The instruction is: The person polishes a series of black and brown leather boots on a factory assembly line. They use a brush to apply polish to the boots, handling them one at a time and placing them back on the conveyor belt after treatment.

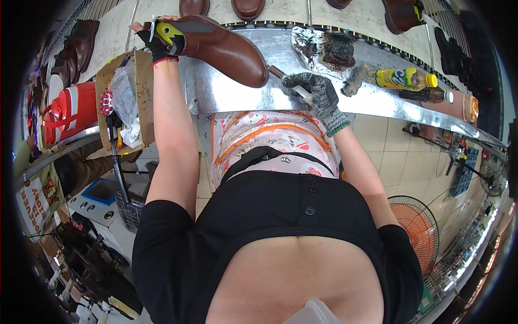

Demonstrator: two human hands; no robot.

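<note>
My left hand, in a dark glove with bare fingertips and a red cuff, is closed on the shaft of a brown ankle boot. The boot lies tilted over the metal bench, its toe pointing right, a yellow lining showing at its opening. My right hand wears a grey knitted glove with a green cuff. Its fingers close round a thin small brush with a pale handle and brown end. That end is at the sole edge by the boot's toe; whether it touches I cannot tell.
A stained block on a blackened tray and a crumpled rag lie right of the boot. Bottles stand farther right. At left are a cardboard box and red jug. More boots sit on the conveyor behind.
</note>
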